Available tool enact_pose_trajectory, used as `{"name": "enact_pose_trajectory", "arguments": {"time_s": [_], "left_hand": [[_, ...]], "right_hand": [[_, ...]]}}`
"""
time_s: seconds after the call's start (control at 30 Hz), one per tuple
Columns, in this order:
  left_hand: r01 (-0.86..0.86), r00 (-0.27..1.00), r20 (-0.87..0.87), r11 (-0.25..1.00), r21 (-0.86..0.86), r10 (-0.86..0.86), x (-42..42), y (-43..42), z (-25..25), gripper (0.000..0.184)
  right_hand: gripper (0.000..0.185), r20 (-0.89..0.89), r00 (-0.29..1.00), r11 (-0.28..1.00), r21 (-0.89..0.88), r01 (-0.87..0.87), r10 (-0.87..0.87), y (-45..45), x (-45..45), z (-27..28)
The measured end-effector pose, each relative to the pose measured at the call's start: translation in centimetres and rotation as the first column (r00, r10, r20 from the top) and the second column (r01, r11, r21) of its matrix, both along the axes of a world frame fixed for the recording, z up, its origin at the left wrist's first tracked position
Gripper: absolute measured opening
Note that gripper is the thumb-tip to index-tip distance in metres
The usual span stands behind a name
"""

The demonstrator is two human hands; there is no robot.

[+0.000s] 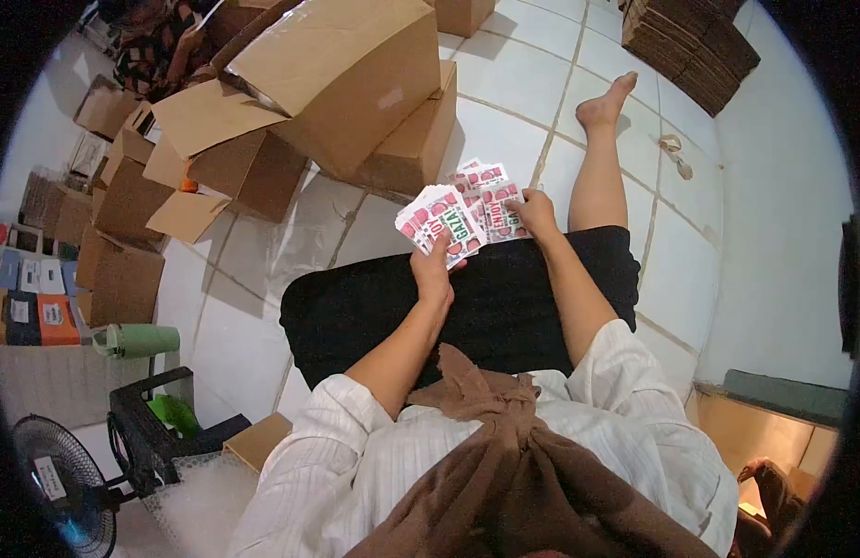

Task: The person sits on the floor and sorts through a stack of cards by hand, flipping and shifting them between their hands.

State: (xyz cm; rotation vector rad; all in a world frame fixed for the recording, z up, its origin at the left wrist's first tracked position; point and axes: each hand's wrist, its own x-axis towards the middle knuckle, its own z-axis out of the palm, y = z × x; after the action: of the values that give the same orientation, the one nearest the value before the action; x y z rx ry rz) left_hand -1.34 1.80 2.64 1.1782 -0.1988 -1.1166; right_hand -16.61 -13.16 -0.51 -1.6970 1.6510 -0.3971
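My left hand (432, 268) is closed around a fanned stack of printed cards (439, 219), white with red-pink pictures and red and green lettering. Just right of it, my right hand (539, 216) pinches the edge of another card (501, 210) of the same print, on which the word "ENJOY" can be read. More such cards (476, 177) lie loosely overlapped on the floor beyond. Both hands are close together just past the black cloth (383, 316) over my lap.
Open cardboard boxes (356, 84) stand ahead on the tiled floor (504, 84), with smaller boxes (123, 270) at the left. Flattened cardboard (690, 46) is stacked at the far right. A black fan (63, 488) and a green container (142, 340) are at lower left. Another person (174, 51) is partly visible.
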Motion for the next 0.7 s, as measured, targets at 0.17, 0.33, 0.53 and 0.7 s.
{"name": "enact_pose_trajectory", "arguments": {"time_s": [0.17, 0.33, 0.53, 0.7], "left_hand": [[0.011, 1.0, 0.018, 1.0, -0.022, -0.011, 0.1, 0.2, 0.2, 0.028], [0.005, 0.999, 0.039, 1.0, -0.014, -0.004, 0.0, 0.1, 0.0, 0.028], [-0.046, 0.998, 0.047, 0.997, 0.056, 0.043, 0.2, -0.1, -0.3, 0.028], [0.095, 0.993, 0.069, 0.995, 0.012, -0.095, 0.0, 0.1, 0.4, 0.029]], "right_hand": [[0.048, 0.221, 0.972, 0.987, -0.117, 0.112, -0.084, 1.6, 2.8, 3.4], [0.048, -0.204, 0.978, 0.908, -0.4, -0.123, 0.042, 4.6, 4.2, 4.2], [0.04, 0.297, 0.952, 0.997, -0.008, -0.071, 0.07, 2.9, 3.7, 3.3], [0.037, 0.408, 0.893, 0.978, 0.0, -0.209, 0.191, 4.7, 4.9, 1.9]]}}
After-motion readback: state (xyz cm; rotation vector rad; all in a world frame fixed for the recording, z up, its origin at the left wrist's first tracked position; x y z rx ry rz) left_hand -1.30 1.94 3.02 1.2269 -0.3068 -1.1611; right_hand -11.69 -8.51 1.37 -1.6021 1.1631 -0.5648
